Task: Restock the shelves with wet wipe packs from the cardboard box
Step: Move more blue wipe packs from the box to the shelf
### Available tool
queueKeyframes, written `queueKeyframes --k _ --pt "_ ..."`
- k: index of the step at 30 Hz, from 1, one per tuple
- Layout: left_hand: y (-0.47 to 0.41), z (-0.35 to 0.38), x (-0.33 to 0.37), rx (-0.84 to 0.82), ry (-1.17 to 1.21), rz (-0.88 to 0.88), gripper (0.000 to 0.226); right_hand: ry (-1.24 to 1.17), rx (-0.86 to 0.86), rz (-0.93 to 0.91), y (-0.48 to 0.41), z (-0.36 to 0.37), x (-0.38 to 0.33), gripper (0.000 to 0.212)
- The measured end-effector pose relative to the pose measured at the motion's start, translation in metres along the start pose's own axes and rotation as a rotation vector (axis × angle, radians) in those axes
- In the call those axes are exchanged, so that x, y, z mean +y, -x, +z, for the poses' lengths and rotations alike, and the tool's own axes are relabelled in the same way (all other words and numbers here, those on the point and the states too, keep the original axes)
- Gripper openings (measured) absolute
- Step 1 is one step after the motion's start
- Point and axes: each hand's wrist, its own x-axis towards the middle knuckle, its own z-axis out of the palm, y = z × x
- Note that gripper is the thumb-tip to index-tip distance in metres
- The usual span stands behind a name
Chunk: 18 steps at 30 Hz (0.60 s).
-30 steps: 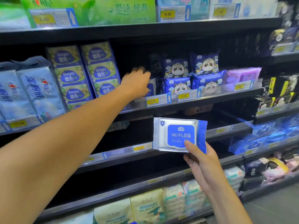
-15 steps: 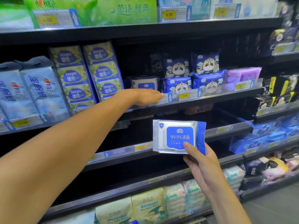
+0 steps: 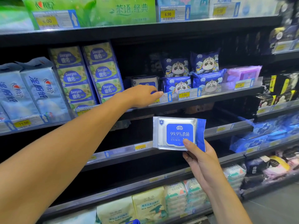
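Left hand point(image 3: 142, 96) flat, fingers straight, at shelf point(image 3: 226, 99) front edge, possibly touching shelved pack point(image 3: 145, 80). Right hand point(image 3: 202, 160) pinches wet wipe pack point(image 3: 176, 134) by its lower edge.

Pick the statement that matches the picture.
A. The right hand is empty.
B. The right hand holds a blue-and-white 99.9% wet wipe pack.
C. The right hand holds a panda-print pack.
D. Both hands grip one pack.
B: the right hand pinches the blue-and-white 99.9% wet wipe pack at its lower edge, while the panda-print packs sit on the shelf above it.
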Motion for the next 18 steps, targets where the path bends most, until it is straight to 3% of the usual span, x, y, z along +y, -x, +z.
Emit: queueKeyframes --k 4,6,12,16,18 --pt "0.049 0.001 0.009 0.316 0.15 0.119 0.042 -0.01 -0.008 -0.001 0.002 0.002 -0.001 0.053" --pt "0.08 0.011 0.013 0.385 0.323 0.116 0.038 -0.018 -0.013 -0.005 0.004 0.003 -0.002 0.048" --pt "0.15 0.065 0.022 0.213 0.932 -0.127 0.014 0.024 -0.019 -0.05 0.01 0.013 -0.005 0.045" --pt "0.16 0.07 0.019 0.291 0.976 -0.143 0.025 0.122 -0.014 -0.117 0.009 0.03 -0.008 0.055" --pt "0.158 0.059 0.014 0.338 0.987 -0.154 0.028 0.198 -0.022 -0.167 0.001 0.039 -0.013 0.05"
